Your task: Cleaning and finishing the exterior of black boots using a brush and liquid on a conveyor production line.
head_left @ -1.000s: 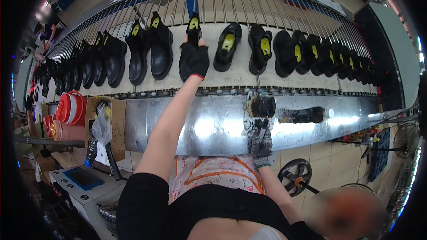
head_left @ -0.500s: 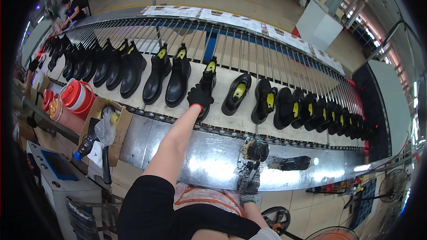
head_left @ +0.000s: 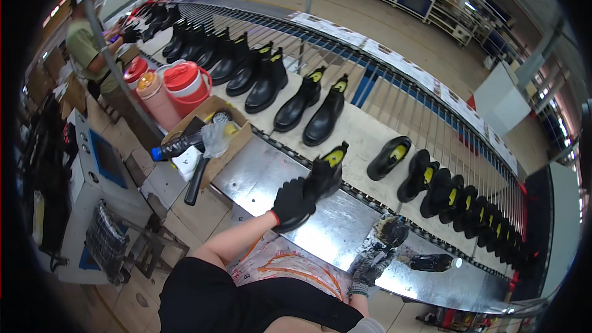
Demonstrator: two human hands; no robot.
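Note:
My left hand (head_left: 291,205), in a black glove, grips the heel end of a black ankle boot (head_left: 327,171) with a yellow insole. It holds the boot at the seam between the shiny metal bench (head_left: 259,176) and the conveyor (head_left: 364,135). My right hand (head_left: 369,265) wears a grey speckled glove. It rests on the bench and closes on a dark, dirty round brush (head_left: 390,230). A dark bottle (head_left: 435,263) lies on its side just right of that hand.
Rows of black boots (head_left: 265,83) and low shoes (head_left: 441,191) stand on the conveyor. At left are red jugs (head_left: 184,81), an open cardboard box (head_left: 206,132) of bottles and tools, and a grey machine (head_left: 102,166). A person in a green top (head_left: 86,46) works far left.
My left hand has drawn the boot back from the far conveyor row toward the metal bench. My right hand stays low on the bench. The view has swung left.

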